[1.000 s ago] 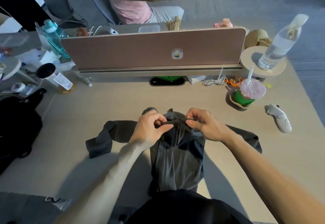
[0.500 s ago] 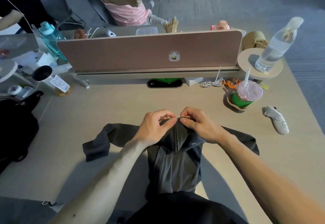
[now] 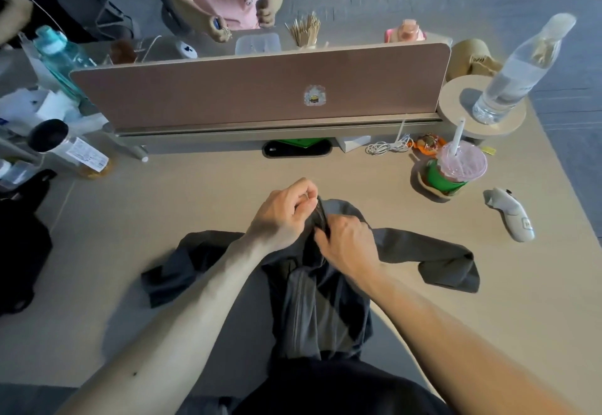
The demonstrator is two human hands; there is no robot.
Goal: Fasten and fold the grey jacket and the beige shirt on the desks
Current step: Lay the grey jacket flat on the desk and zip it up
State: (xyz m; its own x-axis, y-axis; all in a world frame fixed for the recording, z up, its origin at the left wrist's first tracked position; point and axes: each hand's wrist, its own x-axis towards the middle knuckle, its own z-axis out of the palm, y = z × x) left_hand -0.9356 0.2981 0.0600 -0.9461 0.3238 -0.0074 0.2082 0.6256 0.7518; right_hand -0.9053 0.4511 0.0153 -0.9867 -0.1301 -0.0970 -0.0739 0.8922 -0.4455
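The grey jacket (image 3: 325, 303) lies front-up on the beige desk (image 3: 163, 219), its body hanging over the near edge and both sleeves spread out to the sides. My left hand (image 3: 283, 212) pinches the collar at the top of the zipper. My right hand (image 3: 345, 242) grips the jacket front just below and to the right, touching the left hand. The zipper line runs down the middle of the body. No beige shirt is in view.
A brown divider panel (image 3: 260, 88) stands across the desk's far side. A lidded drink cup (image 3: 456, 170), a white controller (image 3: 511, 215), a cable coil (image 3: 387, 145) and a water bottle (image 3: 518, 72) sit at the right. A black bag (image 3: 19, 245) lies left. A person in pink sits beyond the panel.
My hands have closed together at the collar; the right hand dropped lower onto the jacket front while the left stays at the top. The collar has bunched up between them.
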